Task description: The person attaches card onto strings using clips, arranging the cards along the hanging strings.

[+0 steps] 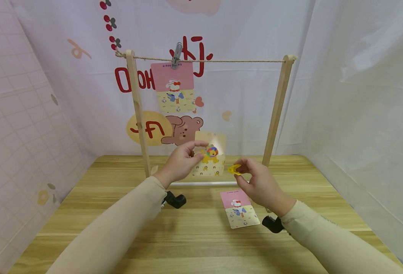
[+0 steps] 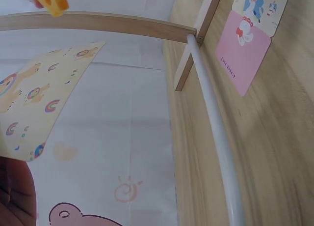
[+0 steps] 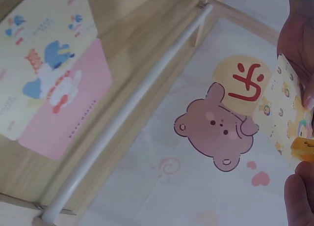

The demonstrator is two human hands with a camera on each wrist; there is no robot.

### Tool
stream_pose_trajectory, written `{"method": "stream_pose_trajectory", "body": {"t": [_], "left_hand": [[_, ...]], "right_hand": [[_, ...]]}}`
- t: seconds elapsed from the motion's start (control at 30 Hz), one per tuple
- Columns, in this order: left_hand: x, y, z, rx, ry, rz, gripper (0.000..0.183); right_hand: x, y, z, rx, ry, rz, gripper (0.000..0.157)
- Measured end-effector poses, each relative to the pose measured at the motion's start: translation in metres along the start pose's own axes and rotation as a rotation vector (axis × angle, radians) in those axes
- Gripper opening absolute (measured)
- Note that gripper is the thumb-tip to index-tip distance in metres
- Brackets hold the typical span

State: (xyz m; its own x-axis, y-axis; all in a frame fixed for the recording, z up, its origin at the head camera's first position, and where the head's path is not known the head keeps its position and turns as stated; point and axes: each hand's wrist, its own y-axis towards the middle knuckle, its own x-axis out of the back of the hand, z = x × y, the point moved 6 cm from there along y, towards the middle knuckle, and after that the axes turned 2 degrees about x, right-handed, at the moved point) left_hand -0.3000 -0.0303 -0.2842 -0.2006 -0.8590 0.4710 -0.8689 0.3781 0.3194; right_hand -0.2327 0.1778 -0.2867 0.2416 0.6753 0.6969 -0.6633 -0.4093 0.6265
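My left hand (image 1: 181, 163) pinches the left side of a cream card (image 1: 208, 170) with a lion printed on it, held upright above the table. To its right, my right hand (image 1: 261, 184) pinches a yellow clothespin (image 1: 234, 169) whose jaws point toward the card and look spread. In the right wrist view the clothespin (image 3: 303, 150) appears beside or in front of the card (image 3: 277, 110); contact cannot be judged there. A pink and yellow rabbit card (image 1: 173, 87) hangs from a rope (image 1: 235, 61) under a grey clothespin (image 1: 176, 56).
Another pink and yellow rabbit card (image 1: 240, 209) lies on the wooden table (image 1: 194, 243), below my right hand. Two wooden posts (image 1: 278, 110) hold up the rope, and a white bar (image 1: 205, 184) runs between them low down. A printed cloth (image 1: 242, 99) hangs behind.
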Motion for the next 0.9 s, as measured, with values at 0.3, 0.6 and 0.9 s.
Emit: {"method": "stream_pose_trajectory", "body": {"t": [0.3,0.6,0.9], "left_hand": [[0.003,0.016,0.005,-0.049,0.01,-0.011,0.033],[0.007,0.026,-0.002,-0.095,-0.009,-0.033,0.033],[0.013,0.031,-0.012,-0.103,-0.043,-0.048,0.034]], "right_hand": [[0.013,0.019,0.003,0.016,-0.031,-0.096,0.03],[0.024,0.034,0.007,0.03,-0.008,-0.175,0.027],[0.035,0.05,0.009,0.002,0.03,-0.216,0.028]]}}
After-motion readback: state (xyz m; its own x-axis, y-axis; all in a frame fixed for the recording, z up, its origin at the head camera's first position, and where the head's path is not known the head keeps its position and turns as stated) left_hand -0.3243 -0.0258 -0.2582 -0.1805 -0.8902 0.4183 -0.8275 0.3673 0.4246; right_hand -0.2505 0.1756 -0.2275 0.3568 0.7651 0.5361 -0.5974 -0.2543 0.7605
